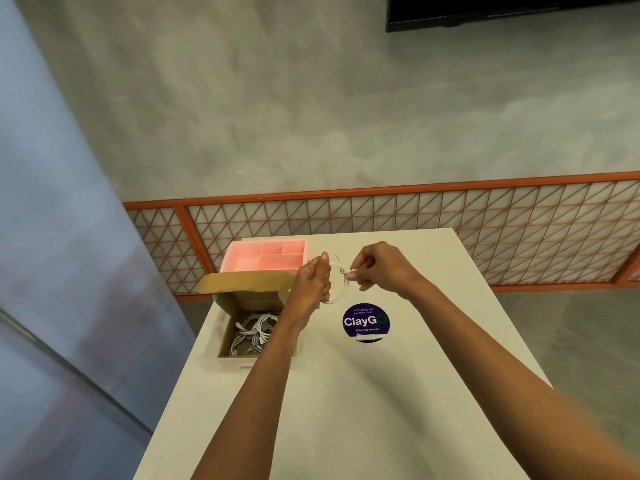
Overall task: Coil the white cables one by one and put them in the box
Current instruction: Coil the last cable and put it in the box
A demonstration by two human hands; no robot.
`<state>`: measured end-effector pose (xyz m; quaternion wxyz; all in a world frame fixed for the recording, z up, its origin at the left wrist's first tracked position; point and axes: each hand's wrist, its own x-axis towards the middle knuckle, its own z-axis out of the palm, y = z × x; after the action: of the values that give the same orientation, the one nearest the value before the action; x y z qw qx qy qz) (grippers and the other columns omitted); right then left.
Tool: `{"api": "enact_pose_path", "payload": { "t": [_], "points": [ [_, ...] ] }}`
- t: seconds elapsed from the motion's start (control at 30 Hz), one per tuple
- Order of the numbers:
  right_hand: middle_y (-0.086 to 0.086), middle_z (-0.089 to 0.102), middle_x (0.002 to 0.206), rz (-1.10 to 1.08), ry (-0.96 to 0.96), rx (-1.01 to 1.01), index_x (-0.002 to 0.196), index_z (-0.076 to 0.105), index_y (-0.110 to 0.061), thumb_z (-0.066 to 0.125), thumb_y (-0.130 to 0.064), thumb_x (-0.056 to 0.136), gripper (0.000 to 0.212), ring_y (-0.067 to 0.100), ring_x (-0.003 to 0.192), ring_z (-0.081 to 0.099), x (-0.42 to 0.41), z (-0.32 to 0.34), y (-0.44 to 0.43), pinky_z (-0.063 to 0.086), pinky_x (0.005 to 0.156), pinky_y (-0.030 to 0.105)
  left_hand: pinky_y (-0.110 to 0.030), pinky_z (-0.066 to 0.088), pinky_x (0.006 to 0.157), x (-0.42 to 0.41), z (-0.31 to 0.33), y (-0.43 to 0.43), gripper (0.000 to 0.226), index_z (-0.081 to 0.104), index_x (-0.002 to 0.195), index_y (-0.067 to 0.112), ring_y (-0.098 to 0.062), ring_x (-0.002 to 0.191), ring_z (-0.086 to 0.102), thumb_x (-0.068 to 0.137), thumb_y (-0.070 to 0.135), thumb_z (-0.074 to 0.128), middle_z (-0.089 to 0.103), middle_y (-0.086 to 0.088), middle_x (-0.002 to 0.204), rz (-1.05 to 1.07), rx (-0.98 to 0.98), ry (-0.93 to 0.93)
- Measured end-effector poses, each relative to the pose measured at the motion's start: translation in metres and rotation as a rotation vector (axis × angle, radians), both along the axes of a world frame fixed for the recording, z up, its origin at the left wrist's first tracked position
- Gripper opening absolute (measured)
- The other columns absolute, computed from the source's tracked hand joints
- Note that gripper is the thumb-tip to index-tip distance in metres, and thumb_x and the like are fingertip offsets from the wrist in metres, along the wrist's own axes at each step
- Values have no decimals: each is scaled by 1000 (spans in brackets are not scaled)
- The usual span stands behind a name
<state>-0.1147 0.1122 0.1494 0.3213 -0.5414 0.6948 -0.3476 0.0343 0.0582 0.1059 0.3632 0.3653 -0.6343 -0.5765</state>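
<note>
Near the middle of the frame, a thin white cable (342, 289) is held up over the white bench (346, 393) as a small round loop between the two hands. The left hand (310, 282) grips the loop's left side with its fingers curled round the gathered turns. The right hand (377, 265) pinches the loop's upper right part, at what looks like the free end or plug, though blur makes that hard to tell.

Left of centre, just beside the left forearm, stands an open brown cardboard box (252, 301) with its flap folded back. Inside lies a heap of coiled white cables (252, 332), so several rounds appear to be finished. Behind the box, further up the frame, sits a pink plastic divided tray (263, 258). A round dark blue sticker (366, 322) is stuck to the bench below the hands.

Judging from this, the task is well along. The cable in hand seems nearly coiled, with the last end to be tucked in before it goes left and down into the box. No other loose cable shows in this view, so this may be among the last.
</note>
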Motion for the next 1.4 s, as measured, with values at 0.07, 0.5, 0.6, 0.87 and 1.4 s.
{"api": "enact_pose_path", "payload": {
  "t": [0.07,0.5,0.6,0.87,1.4],
  "points": [
    [8,66,69,-7,40,-33,91,70,2,75,-12,79,19,17,60,63,1,3,-1,58,65,27,-20,24,45,1,-2,0,36,40,71,19,-7,47,24,100,39,39,25,3,57,6,-25,-24],
    [-9,57,74,163,-52,-100,99,74,-11,62,-16,90,15,6,65,50,4,8,9,42,61,17,-20,26,44,-2,-19,8,27,53,82,23,-2,42,28,102,32,36,30,12,51,-48,-59,-98],
    [-9,64,78,211,-148,-93,97,74,-8,60,-12,91,15,5,72,52,1,13,11,44,65,16,-23,23,48,-4,-21,16,26,53,83,26,-5,48,26,101,36,37,30,13,52,-40,-69,-106],
    [-10,68,91,67,-192,-60,92,74,-11,60,-14,92,14,9,95,57,-17,21,15,40,67,14,-16,27,43,-1,-18,25,30,52,85,16,-5,47,26,102,34,36,32,12,54,-47,-38,-53],
    [3,60,75,-121,-623,-146,108,67,3,58,-8,92,21,8,62,53,-22,-16,12,50,60,14,-14,26,42,-1,5,41,33,44,81,15,-2,42,24,103,33,29,31,13,45,-129,-4,20]
  ]
}}
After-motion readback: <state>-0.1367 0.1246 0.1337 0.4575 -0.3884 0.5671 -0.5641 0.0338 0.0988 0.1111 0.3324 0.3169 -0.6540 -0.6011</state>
